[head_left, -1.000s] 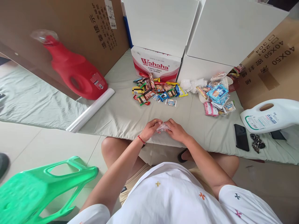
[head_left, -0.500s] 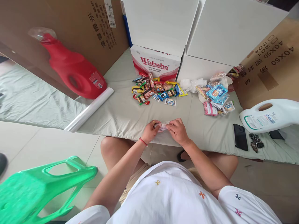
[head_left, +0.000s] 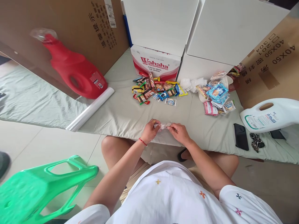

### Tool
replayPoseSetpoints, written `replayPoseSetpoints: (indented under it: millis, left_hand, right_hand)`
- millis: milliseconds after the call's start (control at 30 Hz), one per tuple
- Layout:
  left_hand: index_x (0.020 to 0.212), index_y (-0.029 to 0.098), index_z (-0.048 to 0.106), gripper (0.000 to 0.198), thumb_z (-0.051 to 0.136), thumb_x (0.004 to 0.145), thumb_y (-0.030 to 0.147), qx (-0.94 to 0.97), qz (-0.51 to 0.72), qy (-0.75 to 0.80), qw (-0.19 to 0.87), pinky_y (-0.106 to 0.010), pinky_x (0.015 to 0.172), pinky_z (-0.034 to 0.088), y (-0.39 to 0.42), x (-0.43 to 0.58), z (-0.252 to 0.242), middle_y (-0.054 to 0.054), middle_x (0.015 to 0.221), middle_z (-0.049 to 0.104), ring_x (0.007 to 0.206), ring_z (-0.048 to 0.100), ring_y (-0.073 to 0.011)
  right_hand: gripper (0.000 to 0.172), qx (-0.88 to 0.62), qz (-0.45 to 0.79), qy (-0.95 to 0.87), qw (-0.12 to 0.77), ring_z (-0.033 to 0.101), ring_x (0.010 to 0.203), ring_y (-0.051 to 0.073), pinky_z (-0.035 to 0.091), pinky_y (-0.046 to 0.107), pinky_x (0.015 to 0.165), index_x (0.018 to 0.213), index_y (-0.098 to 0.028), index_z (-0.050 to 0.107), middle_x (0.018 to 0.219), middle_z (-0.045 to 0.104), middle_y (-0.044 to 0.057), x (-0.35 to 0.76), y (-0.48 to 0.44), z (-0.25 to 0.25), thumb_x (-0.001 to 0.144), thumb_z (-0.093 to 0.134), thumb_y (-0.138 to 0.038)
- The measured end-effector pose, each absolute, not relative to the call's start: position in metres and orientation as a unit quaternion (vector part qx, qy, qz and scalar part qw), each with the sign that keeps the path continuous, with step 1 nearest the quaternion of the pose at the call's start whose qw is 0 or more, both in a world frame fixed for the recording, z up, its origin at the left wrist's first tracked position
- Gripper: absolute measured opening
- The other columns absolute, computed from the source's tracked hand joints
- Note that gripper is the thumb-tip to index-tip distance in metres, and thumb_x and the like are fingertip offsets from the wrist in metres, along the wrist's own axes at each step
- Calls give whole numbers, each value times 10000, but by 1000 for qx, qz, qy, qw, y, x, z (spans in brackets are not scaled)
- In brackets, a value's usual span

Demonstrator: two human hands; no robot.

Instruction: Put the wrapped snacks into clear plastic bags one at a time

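Between my hands, just above the front edge of the cloth-covered surface (head_left: 121, 119), is a small crinkled clear plastic packet (head_left: 163, 126) with some pink showing; its contents cannot be made out. My left hand (head_left: 150, 130) pinches its left end, and a red string bracelet circles that wrist. The other end is gripped by the fingertips of my right hand (head_left: 179, 132). Beyond my hands lies a pile of wrapped snacks (head_left: 153, 88) in brown, yellow, blue and red wrappers. A white and blue snack packet (head_left: 170, 101) lies at the near side of that pile.
Behind the snacks stands a Wahaha carton (head_left: 155, 63). More packets (head_left: 217, 96) are heaped on the right, near a white jug (head_left: 268, 115), a phone (head_left: 241, 137) and keys (head_left: 257, 141). On the left are a red jug (head_left: 77, 68), a plastic roll (head_left: 91, 109) and a green stool (head_left: 46, 183).
The plastic packet looks more bunched and narrower between my fingers. My right fingers have curled in lower at its right end, while my left hand stays nearly where it was.
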State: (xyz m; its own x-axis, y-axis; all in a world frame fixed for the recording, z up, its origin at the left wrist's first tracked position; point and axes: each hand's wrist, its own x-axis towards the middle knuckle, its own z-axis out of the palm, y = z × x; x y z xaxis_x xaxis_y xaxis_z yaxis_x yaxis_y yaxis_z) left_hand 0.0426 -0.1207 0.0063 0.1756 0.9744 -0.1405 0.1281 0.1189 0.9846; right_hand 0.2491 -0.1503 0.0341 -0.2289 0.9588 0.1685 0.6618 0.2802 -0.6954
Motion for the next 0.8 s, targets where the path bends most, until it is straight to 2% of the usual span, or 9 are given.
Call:
replayPoseSetpoints:
  millis: [133,233,333,433,533,633,800]
  left_hand:
    - [918,185,656,286,686,782,435,517,395,538,536,-299,646,588,-122,40,10,12,776,521,668,485,-124]
    - [908,180,650,328,735,760,460,472,414,517,582,-341,715,612,-124,39,15,31,745,488,672,481,-118]
    - [914,173,652,379,778,733,481,435,423,490,626,-376,758,618,-126,42,16,34,735,509,684,512,-123]
    - [947,169,663,385,786,742,471,444,415,472,638,-373,751,609,-128,44,14,12,772,568,712,553,-139]
    - [960,172,670,353,772,762,447,475,419,460,622,-349,729,587,-130,43,12,-16,836,607,759,581,-159]
    - [957,176,692,289,747,790,407,524,423,465,575,-293,678,521,-132,39,13,-22,855,609,742,563,-150]
    - [955,187,719,186,697,839,331,603,418,460,500,-280,682,455,-133,34,19,-36,900,621,756,566,-151]
  right_hand:
    - [358,-560,295,-674,380,590,685,159,487,279,713,803,-216,658,700,637,0,266,-147,48,976,572,-518]
    - [355,-572,282,-637,433,586,699,159,498,284,699,831,-212,675,735,630,10,278,-145,48,989,562,-509]
    - [259,-515,233,-709,421,639,906,198,523,352,869,982,-231,753,945,704,62,279,-146,44,990,607,-444]
    - [247,-445,210,-783,381,618,1127,239,482,433,1033,1150,-272,758,1155,735,81,271,-148,41,1008,598,-395]
    - [293,-413,259,-791,370,617,1176,235,474,450,1072,1206,-284,747,1203,746,68,264,-150,39,1049,522,-386]
    - [358,-419,347,-743,390,641,1190,218,478,433,1082,1175,-281,767,1202,756,65,261,-149,35,1078,449,-413]
    - [299,-458,435,-682,370,680,1137,219,517,391,1033,1121,-277,791,1164,769,63,262,-142,28,968,644,-488]
